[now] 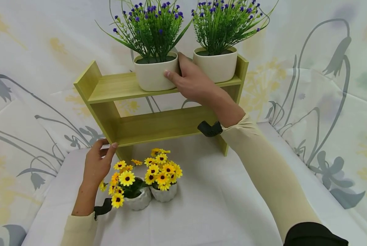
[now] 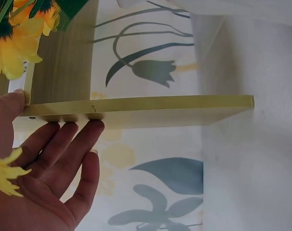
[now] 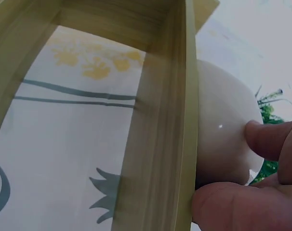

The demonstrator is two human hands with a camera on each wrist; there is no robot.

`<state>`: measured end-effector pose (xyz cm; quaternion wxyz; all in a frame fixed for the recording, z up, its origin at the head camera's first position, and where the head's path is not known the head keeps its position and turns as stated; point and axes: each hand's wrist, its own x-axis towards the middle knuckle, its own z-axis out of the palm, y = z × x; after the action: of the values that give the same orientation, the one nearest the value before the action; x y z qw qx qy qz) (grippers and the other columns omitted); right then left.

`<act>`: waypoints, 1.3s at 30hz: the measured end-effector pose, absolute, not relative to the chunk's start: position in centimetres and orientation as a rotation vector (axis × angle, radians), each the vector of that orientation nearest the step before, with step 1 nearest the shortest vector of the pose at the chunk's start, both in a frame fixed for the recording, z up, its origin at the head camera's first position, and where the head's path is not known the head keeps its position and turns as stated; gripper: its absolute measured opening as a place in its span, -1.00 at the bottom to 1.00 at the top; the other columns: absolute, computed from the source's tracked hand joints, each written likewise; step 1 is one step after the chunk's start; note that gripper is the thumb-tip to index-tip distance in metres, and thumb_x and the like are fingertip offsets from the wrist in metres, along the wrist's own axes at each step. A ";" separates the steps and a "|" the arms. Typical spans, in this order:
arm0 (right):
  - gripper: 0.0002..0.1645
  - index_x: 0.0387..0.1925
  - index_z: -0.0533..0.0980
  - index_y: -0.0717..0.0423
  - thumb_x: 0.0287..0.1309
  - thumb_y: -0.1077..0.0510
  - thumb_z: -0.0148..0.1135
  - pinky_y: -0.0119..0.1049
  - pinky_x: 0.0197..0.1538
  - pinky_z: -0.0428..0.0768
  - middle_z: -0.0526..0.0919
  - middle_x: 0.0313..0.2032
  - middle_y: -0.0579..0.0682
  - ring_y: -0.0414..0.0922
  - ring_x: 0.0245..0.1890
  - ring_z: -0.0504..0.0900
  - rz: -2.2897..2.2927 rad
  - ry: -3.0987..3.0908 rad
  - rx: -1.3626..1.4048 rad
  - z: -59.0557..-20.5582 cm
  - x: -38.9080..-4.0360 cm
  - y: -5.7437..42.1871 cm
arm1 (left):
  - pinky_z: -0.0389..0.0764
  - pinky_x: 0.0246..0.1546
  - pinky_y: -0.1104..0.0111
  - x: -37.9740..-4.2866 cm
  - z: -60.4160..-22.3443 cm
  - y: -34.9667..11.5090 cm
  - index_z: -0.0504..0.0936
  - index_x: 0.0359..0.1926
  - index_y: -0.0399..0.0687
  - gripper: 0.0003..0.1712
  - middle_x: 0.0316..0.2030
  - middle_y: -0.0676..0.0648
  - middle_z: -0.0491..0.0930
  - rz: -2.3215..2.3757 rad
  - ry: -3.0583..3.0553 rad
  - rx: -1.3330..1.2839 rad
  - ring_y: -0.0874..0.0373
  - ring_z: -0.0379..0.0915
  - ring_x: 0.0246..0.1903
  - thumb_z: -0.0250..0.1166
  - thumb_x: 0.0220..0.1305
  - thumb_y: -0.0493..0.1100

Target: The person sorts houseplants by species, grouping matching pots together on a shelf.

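A two-tier wooden shelf (image 1: 143, 128) stands on the white cloth. On its top board are two cream pots with purple flowers, a left flowerpot (image 1: 154, 76) and a right flowerpot (image 1: 217, 66). My right hand (image 1: 195, 80) grips the left flowerpot at its right side, thumb on the front, the other fingers partly hidden. In the right wrist view, that flowerpot (image 3: 225, 120) sits against the board's edge. My left hand (image 1: 98, 162) pinches the shelf's left side panel near the lower board; the left wrist view has its fingertips (image 2: 95, 126) against the panel's outer face.
Two small whitish pots with yellow flowers, a left one (image 1: 139, 200) and a right one (image 1: 165, 194), stand on the cloth before the shelf, close to my left wrist. Flower-patterned fabric (image 1: 318, 85) hangs behind and at both sides.
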<state>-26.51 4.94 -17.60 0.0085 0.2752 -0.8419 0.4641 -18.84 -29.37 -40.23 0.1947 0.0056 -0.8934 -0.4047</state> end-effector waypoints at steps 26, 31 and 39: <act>-0.13 0.61 0.09 0.16 0.54 -0.08 0.24 -0.17 0.65 0.14 0.15 0.63 0.13 -0.04 0.67 0.08 1.308 -2.471 0.941 -19.8 -24.1 6.6 | 0.58 0.22 -0.27 -19.1 -40.4 -29.1 0.41 0.43 -0.33 -0.31 0.31 -0.36 0.52 -1.122 -2.509 0.004 -0.38 0.61 0.20 0.13 0.64 0.16; -0.10 0.61 0.11 0.29 0.46 0.13 0.32 -0.26 0.63 0.15 0.19 0.60 0.17 -0.11 0.65 0.13 1.382 -2.216 1.056 -22.7 -22.4 7.3 | 0.57 0.23 -0.28 -19.0 -40.3 -29.3 0.40 0.44 -0.32 -0.30 0.33 -0.36 0.51 -1.121 -2.517 0.015 -0.38 0.59 0.22 0.13 0.64 0.17; -0.28 0.48 0.24 0.46 0.37 0.43 0.23 0.00 0.60 0.26 0.35 0.49 0.28 0.18 0.55 0.31 1.607 -1.781 1.362 -29.2 -21.5 7.7 | 0.56 0.24 -0.28 -19.0 -40.1 -29.5 0.40 0.44 -0.32 -0.29 0.33 -0.36 0.51 -1.129 -2.520 0.018 -0.38 0.59 0.23 0.12 0.64 0.18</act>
<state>-21.46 7.74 -29.20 0.1900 0.4848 -0.6338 0.5720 -18.98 -29.51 -40.11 0.1890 0.0064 -0.8961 -0.4014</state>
